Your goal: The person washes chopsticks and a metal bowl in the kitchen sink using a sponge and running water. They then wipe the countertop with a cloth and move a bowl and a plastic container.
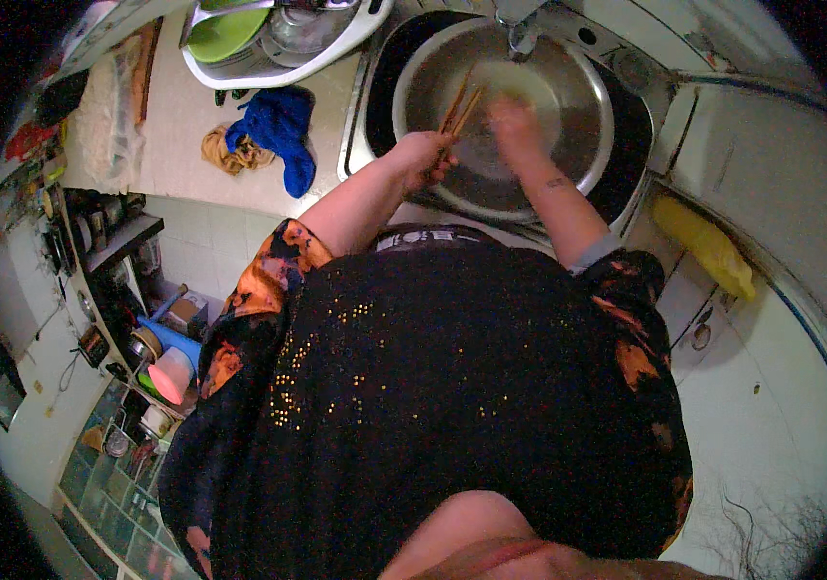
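Note:
A large round metal basin (573,163) sits in the sink under the metal faucet (520,45). Over the basin's left part, my left hand (429,156) is closed around several wooden chopsticks (461,109), whose tips point away from me and fan slightly apart. My right hand (518,123) is inside the basin, to the right of the chopsticks, and is blurred. Its fingers are too smeared to show whether they hold anything. The basin's bottom looks pale and hazy near the faucet.
On the counter (181,156) to the left lie a blue cloth (279,130) and a tan cloth (225,151). Behind them stands a white dish rack (297,72) with a green bowl (229,36). A yellow glove or cloth (703,239) hangs at the right. Shelves with household items stand lower left.

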The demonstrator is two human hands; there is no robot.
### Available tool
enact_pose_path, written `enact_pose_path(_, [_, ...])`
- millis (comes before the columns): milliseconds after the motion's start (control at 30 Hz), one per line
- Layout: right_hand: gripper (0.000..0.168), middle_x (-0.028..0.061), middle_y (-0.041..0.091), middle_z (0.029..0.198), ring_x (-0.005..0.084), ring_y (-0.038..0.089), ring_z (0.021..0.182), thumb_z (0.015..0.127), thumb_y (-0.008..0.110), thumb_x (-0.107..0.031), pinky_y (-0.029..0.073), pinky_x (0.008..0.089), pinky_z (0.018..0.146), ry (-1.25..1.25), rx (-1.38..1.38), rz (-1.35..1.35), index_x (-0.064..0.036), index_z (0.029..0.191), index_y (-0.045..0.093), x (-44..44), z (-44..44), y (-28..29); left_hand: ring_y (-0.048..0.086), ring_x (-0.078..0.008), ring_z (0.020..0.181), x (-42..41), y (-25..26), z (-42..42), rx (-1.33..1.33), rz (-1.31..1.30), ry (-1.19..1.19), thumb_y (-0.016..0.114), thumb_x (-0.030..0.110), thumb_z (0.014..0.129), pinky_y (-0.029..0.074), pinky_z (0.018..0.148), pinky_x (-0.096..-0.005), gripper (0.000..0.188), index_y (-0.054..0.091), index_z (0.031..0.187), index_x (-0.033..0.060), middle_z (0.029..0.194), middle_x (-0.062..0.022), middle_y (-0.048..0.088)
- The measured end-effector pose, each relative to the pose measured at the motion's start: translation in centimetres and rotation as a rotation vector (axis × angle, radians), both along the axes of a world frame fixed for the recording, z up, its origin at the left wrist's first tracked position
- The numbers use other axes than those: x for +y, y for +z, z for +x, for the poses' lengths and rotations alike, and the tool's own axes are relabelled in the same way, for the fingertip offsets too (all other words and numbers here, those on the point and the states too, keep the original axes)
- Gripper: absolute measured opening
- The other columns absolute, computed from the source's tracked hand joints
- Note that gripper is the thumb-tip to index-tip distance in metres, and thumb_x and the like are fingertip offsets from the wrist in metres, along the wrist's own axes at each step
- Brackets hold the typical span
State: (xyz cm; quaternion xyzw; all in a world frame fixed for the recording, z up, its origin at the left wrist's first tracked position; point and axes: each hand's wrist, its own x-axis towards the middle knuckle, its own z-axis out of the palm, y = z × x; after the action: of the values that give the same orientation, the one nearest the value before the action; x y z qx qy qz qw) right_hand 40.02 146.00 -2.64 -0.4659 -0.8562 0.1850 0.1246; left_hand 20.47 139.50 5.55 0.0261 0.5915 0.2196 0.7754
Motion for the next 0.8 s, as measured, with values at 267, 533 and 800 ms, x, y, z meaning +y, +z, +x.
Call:
enact_pose_path(267, [0.029, 0.0082, 0.061, 0.095, 0.0249, 0.057, 0.089, 0.073, 0.066, -0.011, 0.046, 0.0359, 0.079, -0.573, 0.9, -1.12, -0.004, 0.101, 0.061, -0.3, 0.1, 1.2, 0.05, -0.011, 0.053, 0.1, -0.2, 1.1, -0.012, 0.028, 0.039, 0.044, 0.017, 0.092, 0.042, 0.043, -0.0225, 0.009, 0.05, 0.095, 0.0103, 0.07, -0.0028, 0.056])
enact_pose_path(533, [0.036, 0.0115, 0.061, 0.088, 0.0216, 0.06, 0.071, 0.076, 0.066, -0.01, 0.049, 0.0329, 0.064, -0.795, 0.972, -0.841, 0.003, 0.107, 0.053, -2.5, -6.2, -0.6, 0.036, -0.0104, 0.043, -0.7, 3.0, 2.6, -0.011, 0.004, -0.147, 0.042, 0.03, 0.092, 0.023, 0.035, -0.0252, 0.018, 0.047, 0.083, 0.0145, 0.061, 0.002, 0.043])
enact_pose_path(800, [0.028, 0.014, 0.062, 0.092, 0.0248, 0.062, 0.077, 0.078, 0.063, -0.013, 0.05, 0.0368, 0.069, -0.723, 0.448, -0.411, -0.003, 0.103, 0.056, 4.9, -0.3, -3.5, 0.034, -0.0107, 0.043, -2.9, 5.9, 1.4, 0.013, 0.042, -0.273, 0.045, 0.026, 0.091, 0.023, 0.036, -0.0246, 0.015, 0.046, 0.086, 0.0118, 0.061, 0.0006, 0.042])
